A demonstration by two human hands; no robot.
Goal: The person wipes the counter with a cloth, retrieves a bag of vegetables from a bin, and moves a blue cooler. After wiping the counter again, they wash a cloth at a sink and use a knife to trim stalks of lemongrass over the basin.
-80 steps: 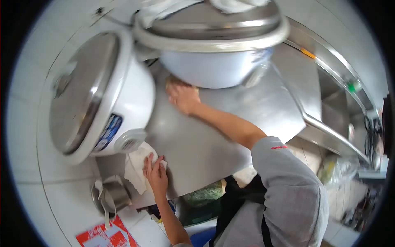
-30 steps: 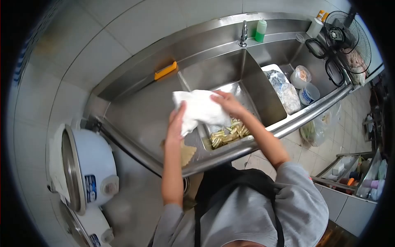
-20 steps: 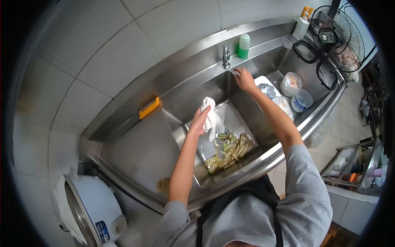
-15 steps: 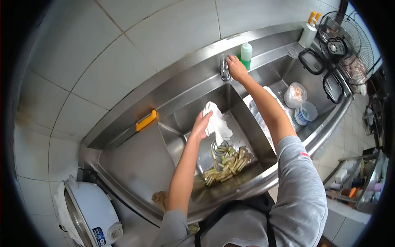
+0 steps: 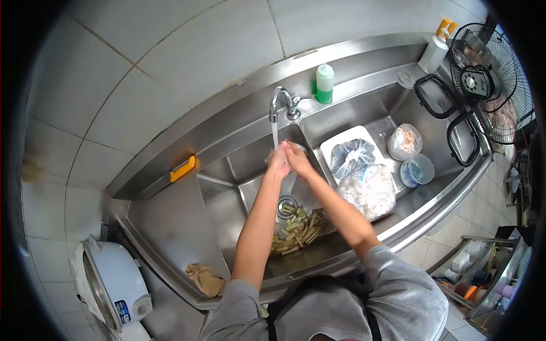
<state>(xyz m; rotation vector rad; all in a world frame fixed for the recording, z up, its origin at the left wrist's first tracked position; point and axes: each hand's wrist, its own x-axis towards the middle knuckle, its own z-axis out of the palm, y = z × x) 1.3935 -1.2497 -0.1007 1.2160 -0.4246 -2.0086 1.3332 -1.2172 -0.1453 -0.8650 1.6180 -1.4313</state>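
Note:
My left hand point(image 5: 278, 162) and my right hand point(image 5: 297, 158) are together under the running faucet point(image 5: 277, 108), closed around a white cloth point(image 5: 300, 149). Much of the cloth is hidden by my fingers. Water falls from the curved spout onto my hands. Below them is the left basin of the steel sink point(image 5: 219, 196), with a round drain point(image 5: 286, 207). Cut pale-green stalks point(image 5: 301, 230) lie loose on the basin floor beside the drain.
A yellow-handled knife point(image 5: 182, 169) rests against the back ledge. Green soap stands in a bottle point(image 5: 325, 85) behind the faucet. The right basin holds a white tray point(image 5: 330, 145), bagged items point(image 5: 368, 190) and two tubs point(image 5: 405, 142). A crumpled brown cloth point(image 5: 205, 279) lies front left.
My right hand has come down from the faucet to join my left hand at the cloth. Water now runs from the spout. My view has shifted, uncovering the tray and bags.

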